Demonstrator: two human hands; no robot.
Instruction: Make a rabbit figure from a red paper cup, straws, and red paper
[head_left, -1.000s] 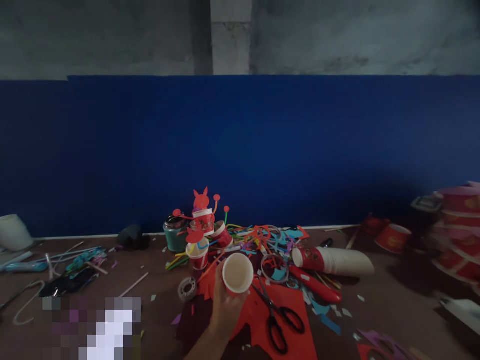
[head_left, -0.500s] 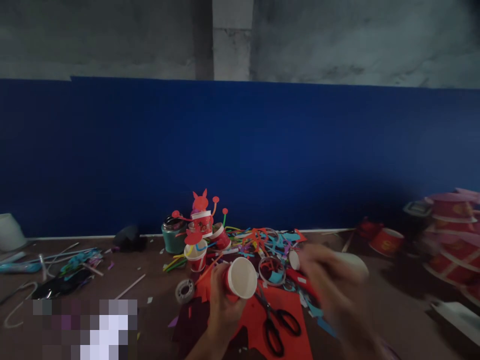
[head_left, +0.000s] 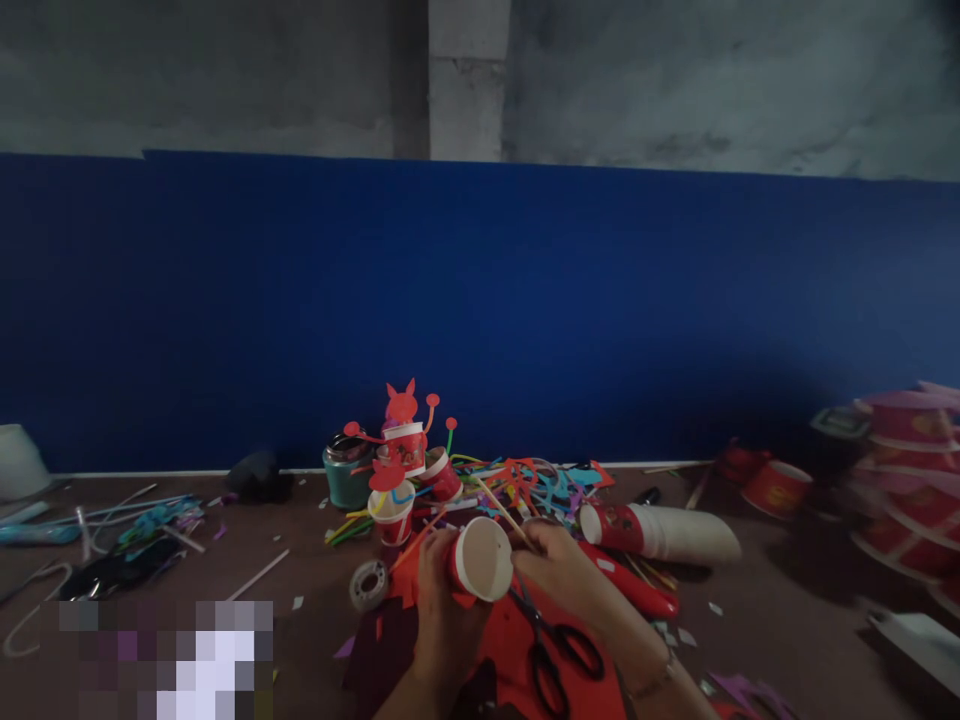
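My left hand (head_left: 448, 610) is wrapped round a red paper cup (head_left: 484, 560), its white inside turned towards me. In my right hand (head_left: 556, 565) is a thin pale stick (head_left: 499, 508), probably wooden, pointing up and to the left. Those right fingers are at the cup's right side; whether they touch it I cannot tell. Below the cup, black-handled scissors (head_left: 559, 655) lie on red paper (head_left: 517, 660). A roll of clear tape (head_left: 369, 584) sits left of my left hand. Beyond my right wrist lies a stack of nested paper cups (head_left: 660, 533).
Decorated cup figures (head_left: 403, 447) stand at the back beside a teal jar (head_left: 349, 470). Coloured strips and scraps (head_left: 525, 485) pile behind my hands. A red tool-like object (head_left: 637, 585) lies right, with red tubs (head_left: 776, 488) farther off. A blue partition (head_left: 480, 310) closes the back.
My right hand has moved left from the nested cups to the held cup. The thin stick now shows in it. My left hand and its cup stay nearly in place.
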